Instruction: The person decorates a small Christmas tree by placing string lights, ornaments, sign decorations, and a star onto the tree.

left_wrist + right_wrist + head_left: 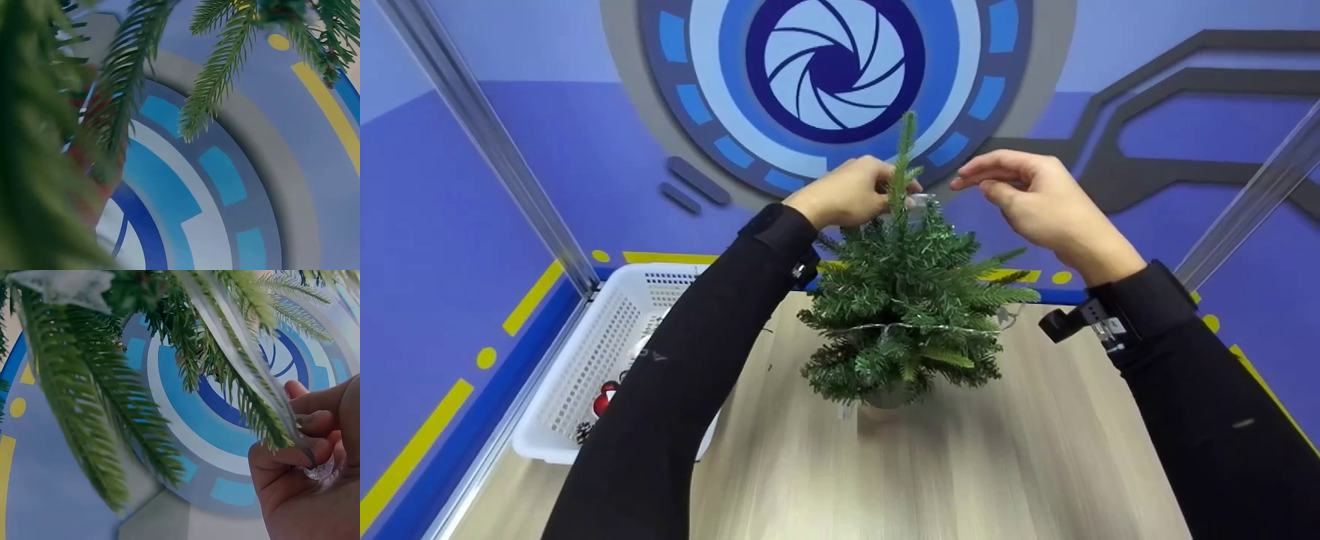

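A small artificial Christmas tree (900,285) stands upright in its base on the table. A thin clear garland (877,327) runs across its lower branches, and a clear star (62,286) shows among the needles in the right wrist view. My left hand (847,191) is at the treetop, its curled fingers pinching a clear piece of garland beside the tip; branches mostly hide that grip. To the right of the treetop, my right hand (1035,199) is raised. In the right wrist view, its curled fingers hold a shiny clear strand (230,332) beside a branch.
A white perforated basket (559,375) stands on the left of the table (960,472), partly behind the left sleeve. It holds red baubles (601,405) and a pine cone (583,431). A patterned blue wall (735,112) rises close behind the tree, with metal posts at both sides.
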Demonstrator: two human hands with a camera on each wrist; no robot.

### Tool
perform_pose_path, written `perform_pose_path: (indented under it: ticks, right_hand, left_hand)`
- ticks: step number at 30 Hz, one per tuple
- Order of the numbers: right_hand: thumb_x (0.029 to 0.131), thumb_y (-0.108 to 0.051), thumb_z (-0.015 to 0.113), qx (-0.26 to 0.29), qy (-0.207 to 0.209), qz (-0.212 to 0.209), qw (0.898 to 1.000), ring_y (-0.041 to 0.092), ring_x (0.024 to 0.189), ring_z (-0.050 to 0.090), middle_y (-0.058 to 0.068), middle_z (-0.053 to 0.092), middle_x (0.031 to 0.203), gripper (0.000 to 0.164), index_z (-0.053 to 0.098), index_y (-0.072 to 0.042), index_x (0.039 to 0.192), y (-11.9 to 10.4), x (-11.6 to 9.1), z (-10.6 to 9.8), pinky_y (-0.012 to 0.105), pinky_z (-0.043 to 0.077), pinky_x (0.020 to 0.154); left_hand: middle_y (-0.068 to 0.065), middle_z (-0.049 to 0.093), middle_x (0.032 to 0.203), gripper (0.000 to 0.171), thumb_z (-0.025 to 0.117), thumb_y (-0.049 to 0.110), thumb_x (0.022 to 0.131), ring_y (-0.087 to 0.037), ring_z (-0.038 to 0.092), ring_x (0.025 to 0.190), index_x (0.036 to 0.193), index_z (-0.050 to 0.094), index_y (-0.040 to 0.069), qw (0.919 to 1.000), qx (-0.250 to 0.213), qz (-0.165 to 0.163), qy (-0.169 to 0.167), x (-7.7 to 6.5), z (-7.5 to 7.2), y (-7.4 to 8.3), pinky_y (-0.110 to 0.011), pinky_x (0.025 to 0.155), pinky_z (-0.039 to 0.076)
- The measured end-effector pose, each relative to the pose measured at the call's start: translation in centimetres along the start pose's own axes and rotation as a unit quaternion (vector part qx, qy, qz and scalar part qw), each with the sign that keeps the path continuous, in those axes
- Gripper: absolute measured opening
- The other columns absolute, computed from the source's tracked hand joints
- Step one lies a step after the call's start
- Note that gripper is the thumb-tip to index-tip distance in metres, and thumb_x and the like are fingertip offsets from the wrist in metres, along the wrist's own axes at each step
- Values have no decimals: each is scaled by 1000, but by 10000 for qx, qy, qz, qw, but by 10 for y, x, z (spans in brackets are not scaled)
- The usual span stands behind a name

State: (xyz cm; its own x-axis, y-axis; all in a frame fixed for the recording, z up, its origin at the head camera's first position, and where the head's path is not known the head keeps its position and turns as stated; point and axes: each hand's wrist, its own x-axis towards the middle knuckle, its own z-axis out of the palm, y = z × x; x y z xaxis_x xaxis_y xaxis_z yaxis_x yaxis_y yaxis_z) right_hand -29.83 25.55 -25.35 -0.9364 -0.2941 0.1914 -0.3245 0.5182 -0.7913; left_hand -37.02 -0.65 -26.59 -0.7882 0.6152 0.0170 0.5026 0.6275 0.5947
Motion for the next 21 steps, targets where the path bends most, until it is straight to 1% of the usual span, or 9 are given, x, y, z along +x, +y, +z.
perform_pose_path:
  ticks: [2,4,7,10,13,15,18,20,21]
  right_hand:
    - [104,-21,49,-5,-17,-51,10000,8,42,31,-1,68,127,27,64,-23,126,-1,2,2,28,30,41]
    - [104,-23,49,-19,-56,-104,9999,8,42,32,-1,68,126,26,64,-24,126,-1,4,4,28,31,40]
    - [105,-24,48,-40,-132,-168,9998,9,42,32,-2,68,125,27,65,-28,126,-1,6,6,30,29,38]
    - [105,-25,48,-70,-167,-164,9997,11,43,32,-2,69,124,28,64,-30,127,0,5,6,31,29,39]
    - [103,-24,52,60,-175,38,9998,11,48,36,0,67,125,28,63,-29,129,2,2,3,29,32,43]
    - [102,-24,54,228,-189,255,9992,10,55,41,3,64,128,30,62,-27,131,3,-1,1,25,36,47]
    - [100,-24,58,503,-234,550,9969,11,67,51,6,60,133,34,59,-24,134,6,-6,-4,24,44,55]
    - [99,-25,61,729,-313,665,9946,14,74,54,8,58,136,38,57,-22,137,8,-11,-8,25,47,59]
    - [98,-25,62,853,-364,700,9932,15,79,55,9,56,137,40,56,-21,137,10,-13,-10,25,48,61]
  left_hand:
    - [12,63,136,34,60,48,94,-8,57,127,125,66,36,9997,-81,167,-146,2,1,-1,-31,108,44]
    - [14,65,132,34,60,48,94,-8,57,127,124,67,35,9990,-173,310,-258,3,2,-1,-31,109,43]
    - [13,69,125,30,61,44,95,-7,58,124,120,70,32,9981,-308,418,-339,4,2,0,-30,108,44]
    - [10,71,121,24,62,39,96,-8,61,119,116,73,29,9981,-383,373,-310,3,1,0,-30,103,46]
    - [8,69,122,20,60,34,99,-11,61,109,112,74,27,9985,-478,198,-157,2,-1,-2,-30,93,47]
    - [5,70,120,18,57,28,101,-13,61,101,108,74,25,9987,-490,153,33,1,-3,-4,-30,88,47]
    - [3,71,113,19,54,22,102,-12,61,97,103,73,23,9976,-583,204,309,-1,-6,-8,-29,89,49]
    - [2,71,105,19,54,22,102,-12,62,94,100,73,21,9963,-620,336,491,-1,-8,-10,-28,90,50]
    - [3,71,103,18,55,22,101,-11,62,94,100,73,21,9957,-664,352,544,-2,-8,-11,-27,90,50]
